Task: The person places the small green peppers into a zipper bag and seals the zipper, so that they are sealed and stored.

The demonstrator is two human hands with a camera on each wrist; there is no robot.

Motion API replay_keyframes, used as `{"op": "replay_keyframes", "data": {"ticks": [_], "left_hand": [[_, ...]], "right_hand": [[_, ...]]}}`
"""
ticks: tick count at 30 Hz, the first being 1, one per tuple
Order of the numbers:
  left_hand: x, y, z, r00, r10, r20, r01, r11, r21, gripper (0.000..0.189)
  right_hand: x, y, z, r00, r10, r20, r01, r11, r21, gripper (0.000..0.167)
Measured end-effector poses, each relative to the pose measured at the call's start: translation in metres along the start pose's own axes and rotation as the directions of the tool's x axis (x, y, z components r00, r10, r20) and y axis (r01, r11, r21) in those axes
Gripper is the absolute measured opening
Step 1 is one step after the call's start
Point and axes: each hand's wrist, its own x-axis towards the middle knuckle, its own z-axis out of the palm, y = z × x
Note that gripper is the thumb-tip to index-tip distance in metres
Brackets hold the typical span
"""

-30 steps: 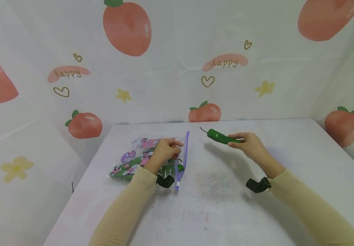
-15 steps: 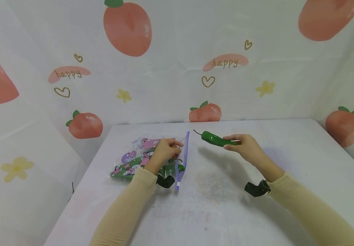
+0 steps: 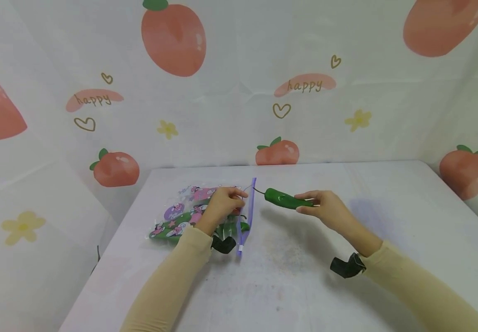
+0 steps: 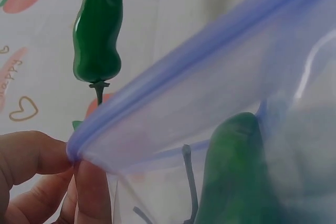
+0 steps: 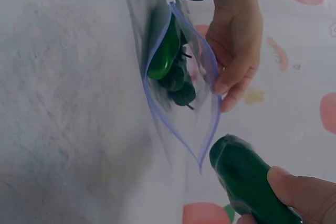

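A clear zip bag [image 3: 174,212] with pink cartoon prints and a purple zip edge lies on its side on the table. My left hand [image 3: 222,205] pinches the upper lip of its mouth between thumb and fingers, and the mouth gapes. Several green peppers [image 5: 164,59] show inside it in the right wrist view. To the right of the mouth, my right hand [image 3: 326,208] grips another green pepper [image 3: 283,199] by its tip, above the table. That pepper's stem points left, reaching the purple edge in the head view.
The white slider [image 3: 240,248] sits at the near end of the zip edge. A white table [image 3: 297,295] with stains extends in front and right. Behind it hangs a white cloth [image 3: 222,92] printed with peaches. Each wrist wears a black camera mount [image 3: 347,266].
My right hand has carried the green pepper left and lower, toward the bag's mouth. My left hand has stayed in place on the bag's lip.
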Motion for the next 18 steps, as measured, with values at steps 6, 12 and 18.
{"op": "replay_keyframes", "data": {"ticks": [6,12,18], "left_hand": [[0.000,-0.001,-0.001,1.000,0.004,-0.002,-0.004,1.000,-0.006,0.024],[0.000,-0.001,0.000,1.000,-0.005,-0.001,0.005,1.000,0.000,0.022],[0.001,-0.002,0.000,1.000,0.002,-0.003,-0.002,1.000,-0.009,0.021]], "right_hand": [[-0.002,0.002,0.006,1.000,0.000,0.021,0.000,1.000,0.004,0.039],[-0.006,0.001,0.012,0.999,0.012,0.047,-0.012,1.000,0.012,0.037],[-0.006,0.003,0.020,0.998,0.005,0.057,-0.006,1.000,0.017,0.035]]}}
